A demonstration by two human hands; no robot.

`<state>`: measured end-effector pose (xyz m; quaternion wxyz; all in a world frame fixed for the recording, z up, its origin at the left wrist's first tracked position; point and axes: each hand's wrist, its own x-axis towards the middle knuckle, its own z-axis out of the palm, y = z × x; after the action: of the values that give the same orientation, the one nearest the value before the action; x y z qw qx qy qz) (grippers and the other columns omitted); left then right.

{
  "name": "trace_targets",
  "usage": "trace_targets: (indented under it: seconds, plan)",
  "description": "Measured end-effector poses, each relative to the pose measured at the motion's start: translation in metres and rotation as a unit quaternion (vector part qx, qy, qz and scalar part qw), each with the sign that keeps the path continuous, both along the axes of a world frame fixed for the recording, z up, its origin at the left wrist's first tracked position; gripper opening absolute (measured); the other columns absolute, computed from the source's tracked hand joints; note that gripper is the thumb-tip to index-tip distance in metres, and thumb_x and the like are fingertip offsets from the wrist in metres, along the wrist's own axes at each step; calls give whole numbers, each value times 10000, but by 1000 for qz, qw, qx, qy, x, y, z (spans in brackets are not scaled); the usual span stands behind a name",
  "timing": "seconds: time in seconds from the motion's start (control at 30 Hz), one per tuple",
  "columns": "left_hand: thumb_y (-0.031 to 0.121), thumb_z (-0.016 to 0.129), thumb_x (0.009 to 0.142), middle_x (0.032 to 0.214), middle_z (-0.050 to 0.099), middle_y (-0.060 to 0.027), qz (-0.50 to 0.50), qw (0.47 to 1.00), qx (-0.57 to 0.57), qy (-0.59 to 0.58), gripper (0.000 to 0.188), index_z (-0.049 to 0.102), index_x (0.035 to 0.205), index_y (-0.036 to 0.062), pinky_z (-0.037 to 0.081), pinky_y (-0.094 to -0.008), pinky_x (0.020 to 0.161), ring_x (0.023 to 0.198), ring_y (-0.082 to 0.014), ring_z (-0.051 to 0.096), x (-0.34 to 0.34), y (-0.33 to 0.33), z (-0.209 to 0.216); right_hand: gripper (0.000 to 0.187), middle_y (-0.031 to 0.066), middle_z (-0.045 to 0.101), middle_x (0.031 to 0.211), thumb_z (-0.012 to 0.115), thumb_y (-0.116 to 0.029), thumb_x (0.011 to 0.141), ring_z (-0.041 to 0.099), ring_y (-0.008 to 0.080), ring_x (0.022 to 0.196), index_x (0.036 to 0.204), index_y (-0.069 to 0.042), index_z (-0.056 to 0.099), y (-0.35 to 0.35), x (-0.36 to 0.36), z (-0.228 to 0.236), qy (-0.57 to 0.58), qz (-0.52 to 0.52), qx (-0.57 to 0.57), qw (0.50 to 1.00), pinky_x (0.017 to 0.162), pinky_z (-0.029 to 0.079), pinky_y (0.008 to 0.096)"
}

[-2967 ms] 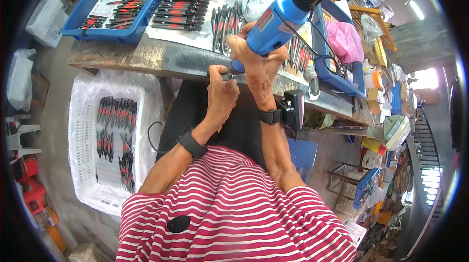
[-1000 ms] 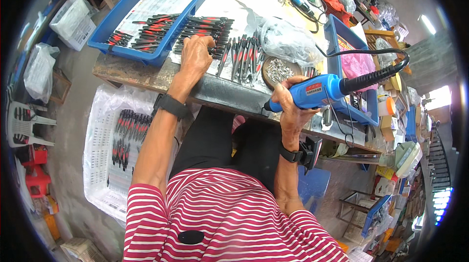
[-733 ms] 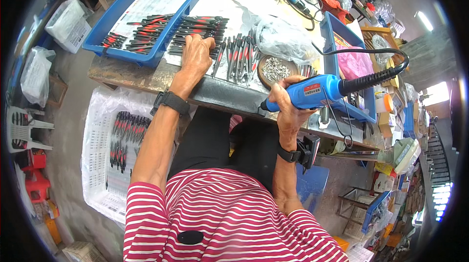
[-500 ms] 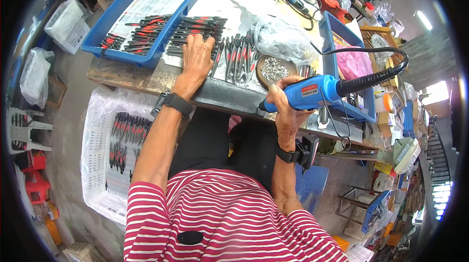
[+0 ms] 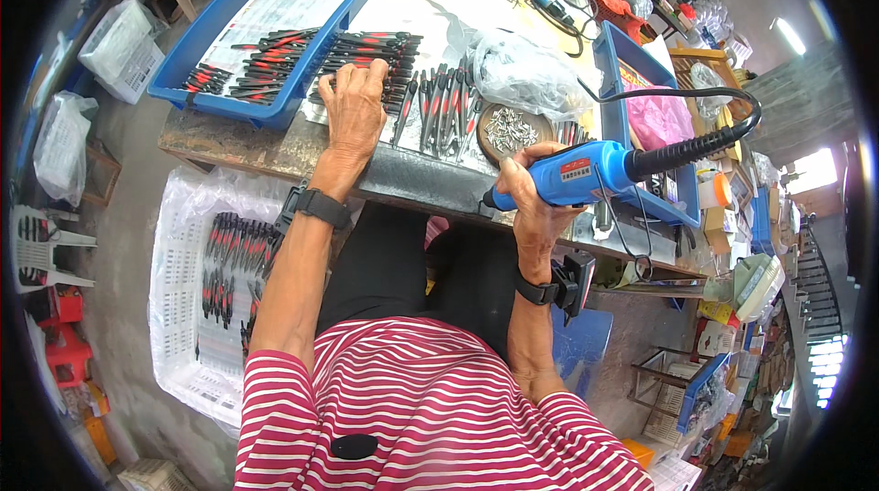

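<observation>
Power tool (image 5: 586, 175): blue body, black cable. Pliers (image 5: 366, 56) left of the power tool: black with red handles. Tray (image 5: 197, 79) further left of the power tool: blue. Crate (image 5: 174, 308) below and left of the power tool: white, lined with clear plastic. Shirt (image 5: 412, 418) below the power tool: red and white stripes. Wristbands (image 5: 320, 207): black. Bag (image 5: 659, 120) right of the power tool: pink.

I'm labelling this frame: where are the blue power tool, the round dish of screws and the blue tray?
blue power tool (image 5: 586, 173), head view, body.
round dish of screws (image 5: 511, 129), head view, screws inside.
blue tray (image 5: 209, 29), head view, left wall.
</observation>
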<state>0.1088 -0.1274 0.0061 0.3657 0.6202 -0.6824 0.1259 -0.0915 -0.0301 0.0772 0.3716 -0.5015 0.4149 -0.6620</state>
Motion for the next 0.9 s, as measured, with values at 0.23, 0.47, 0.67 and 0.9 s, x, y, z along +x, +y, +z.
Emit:
trace_targets:
  seconds: [0.23, 0.47, 0.67, 0.9]
  plan:
    - [6, 621, 734, 802, 569, -106, -150, 970, -99, 163, 195, 572, 917, 50, 445, -355, 722, 804, -272, 549, -16, 23, 38, 225, 50, 570, 652, 642, 45, 715, 557, 108, 549, 912, 22, 535, 0, 6, 6, -8, -15, -10, 1000, 563, 463, 242]
    - [134, 632, 814, 719, 608, -90, -266, 700, 268, 606, 234, 609, 929, -69, 468, -249, 539, 587, -111, 569, -53, 85, 40, 315, 22, 562, 703, 683, 82, 693, 543, 82, 602, 949, -5, 523, -6, 1, 2, -8, -4, 34, 999, 541, 435, 208]
    - [222, 553, 905, 580, 533, -39, -247, 571, 393, 678, 243, 506, 984, -3, 329, -185, 340, 406, -75, 468, -80, 120, 21, 244, 33, 568, 681, 673, 63, 702, 547, 90, 560, 898, 14, 537, -5, 3, 4, -34, -3, 14, 999, 529, 444, 212]
    - [121, 470, 895, 631, 504, -49, -253, 559, 370, 697, 316, 412, 1168, -26, 310, -187, 392, 471, -52, 407, -95, 129, 1, 227, 43, 581, 666, 678, 38, 711, 560, 96, 544, 900, 19, 552, -9, -3, 5, -7, -6, -23, 1000, 517, 455, 223]
